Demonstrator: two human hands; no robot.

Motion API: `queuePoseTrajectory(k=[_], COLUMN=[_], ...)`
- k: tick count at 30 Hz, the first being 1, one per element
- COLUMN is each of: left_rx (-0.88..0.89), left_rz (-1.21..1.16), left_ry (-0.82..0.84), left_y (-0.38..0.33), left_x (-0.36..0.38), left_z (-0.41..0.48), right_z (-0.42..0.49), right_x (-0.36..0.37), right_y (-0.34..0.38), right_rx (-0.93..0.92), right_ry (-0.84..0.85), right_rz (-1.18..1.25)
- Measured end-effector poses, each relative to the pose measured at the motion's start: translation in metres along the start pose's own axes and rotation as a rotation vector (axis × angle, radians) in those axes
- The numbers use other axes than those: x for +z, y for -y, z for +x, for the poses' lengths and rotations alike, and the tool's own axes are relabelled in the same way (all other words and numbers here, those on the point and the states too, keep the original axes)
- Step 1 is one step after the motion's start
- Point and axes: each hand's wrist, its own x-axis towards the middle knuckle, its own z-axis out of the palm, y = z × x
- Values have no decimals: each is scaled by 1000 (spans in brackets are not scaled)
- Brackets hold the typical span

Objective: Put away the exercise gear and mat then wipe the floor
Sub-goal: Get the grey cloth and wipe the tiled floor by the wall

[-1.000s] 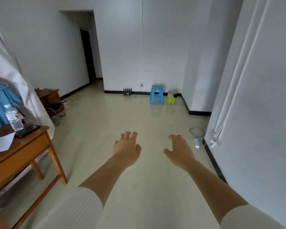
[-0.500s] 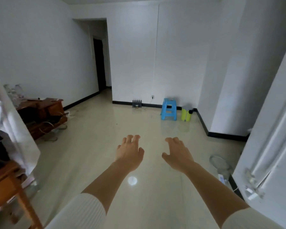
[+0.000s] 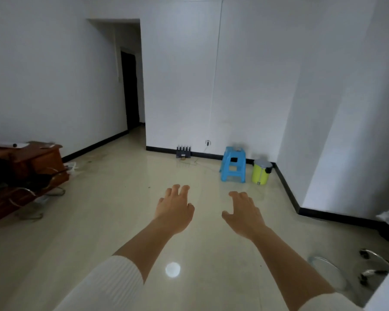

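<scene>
Both my arms reach forward over the glossy beige floor. My left hand is held out palm down with relaxed fingers and holds nothing. My right hand hovers beside it, fingers loosely spread, also holding nothing. No mat or exercise gear shows in this view.
A blue plastic stool and a yellow-green bin stand by the far wall, a black router to their left. A low wooden cabinet with cables sits at left. Metal chair parts lie at lower right. A dark doorway opens at the back.
The view has swung right and forward: the wooden table with the bottle has left the frame and the stool and bin are closer. Both hands stay outstretched and holding nothing.
</scene>
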Motion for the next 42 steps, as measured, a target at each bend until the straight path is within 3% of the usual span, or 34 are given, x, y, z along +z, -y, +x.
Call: queuePoseTrajectory(k=[11, 25, 42], left_rx=[75, -19, -26], left_rz=[-41, -154, -234], left_ry=[-19, -53, 151], left_y=[-3, -60, -106], left_x=[84, 240, 463], left_z=[358, 776, 1280], right_z=[345, 751, 1239], right_x=[16, 34, 76], right_y=[-75, -236, -451], right_rx=[51, 54, 267], right_ry=[-47, 4, 102], right_rz=[-38, -113, -68])
